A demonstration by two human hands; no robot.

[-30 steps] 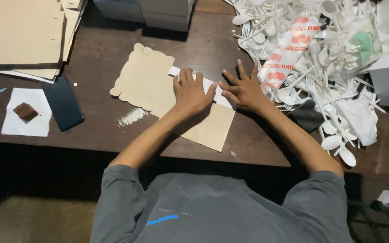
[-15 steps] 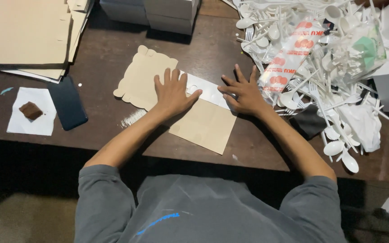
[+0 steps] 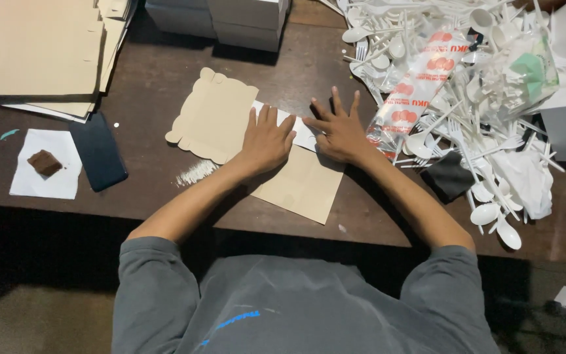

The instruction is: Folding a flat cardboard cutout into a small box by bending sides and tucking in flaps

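A flat tan cardboard box blank with scalloped edges lies on the dark wooden table. My left hand presses flat on its middle, fingers together and pointing away. Just to the right, my right hand rests palm down with fingers spread, on the blank's white folded flap. Neither hand holds anything. The lower part of the blank sticks out toward me between my forearms.
A heap of white plastic spoons and forks with plastic wrappers fills the right side. Stacked tan blanks lie at the far left, white boxes at the back. A dark phone and a brown piece on white paper sit left.
Both hands have stayed pressed on the blank; my left hand has slid slightly left along it while the view shifted a little.
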